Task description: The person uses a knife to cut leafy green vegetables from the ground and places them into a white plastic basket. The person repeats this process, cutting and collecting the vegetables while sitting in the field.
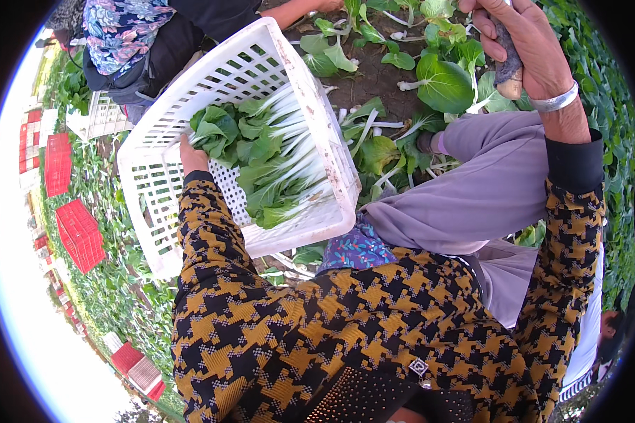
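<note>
My left hand [192, 157] reaches into a white plastic crate [309, 113] and touches a bunch of leafy greens [214, 129] at its leaf end. Leaves hide most of the fingers, so I cannot tell how firmly they close. Inside the crate, greens with long white stalks [291, 143] lie side by side, stalks towards the right wall. The crate is tilted beside my lap. At the upper right, my right hand [542, 47] grips a tool handle [508, 66] wrapped in grey cloth, with a bare wooden end. The tool's other end is out of view.
Cut greens [444, 84] lie on the soil [362, 87] ahead of my bent leg [465, 180]. A co-worker in a floral garment [127, 31] is just beyond the crate, near another white crate [103, 116]. Red crates [79, 235] stand leftward; dense green plants [608, 106] grow at right.
</note>
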Demonstrator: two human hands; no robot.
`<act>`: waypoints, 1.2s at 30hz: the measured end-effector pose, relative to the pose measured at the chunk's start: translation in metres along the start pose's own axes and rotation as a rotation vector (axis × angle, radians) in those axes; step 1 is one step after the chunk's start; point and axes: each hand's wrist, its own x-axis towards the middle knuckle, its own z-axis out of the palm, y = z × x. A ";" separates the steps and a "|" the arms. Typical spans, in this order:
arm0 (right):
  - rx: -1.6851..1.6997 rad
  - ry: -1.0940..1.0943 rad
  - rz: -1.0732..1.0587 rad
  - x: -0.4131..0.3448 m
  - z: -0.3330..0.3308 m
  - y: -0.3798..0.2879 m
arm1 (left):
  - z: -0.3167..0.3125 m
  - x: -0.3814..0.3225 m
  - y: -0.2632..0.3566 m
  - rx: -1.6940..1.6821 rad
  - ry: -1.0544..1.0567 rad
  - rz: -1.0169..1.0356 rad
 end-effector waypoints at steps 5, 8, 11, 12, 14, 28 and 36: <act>-0.024 -0.008 0.004 0.000 -0.009 0.004 | 0.002 0.001 -0.022 0.810 0.060 -0.217; -0.054 -0.013 0.068 0.007 -0.015 0.009 | 0.000 0.020 -0.053 2.061 -0.571 0.326; -0.028 -0.027 0.067 0.014 -0.019 0.012 | 0.006 0.026 -0.096 1.342 -0.116 -0.104; -0.012 -0.042 0.060 0.014 -0.021 0.012 | 0.005 0.026 -0.105 1.188 0.001 -0.103; -0.008 -0.024 0.072 0.018 -0.020 0.012 | 0.012 0.035 -0.116 1.191 -0.043 -0.172; 0.336 0.265 -0.241 -0.038 -0.116 -0.025 | 0.027 -0.005 0.015 2.372 -0.712 0.020; 0.420 0.735 -0.122 -0.138 -0.212 0.051 | -0.016 0.005 0.011 2.050 -0.480 -0.060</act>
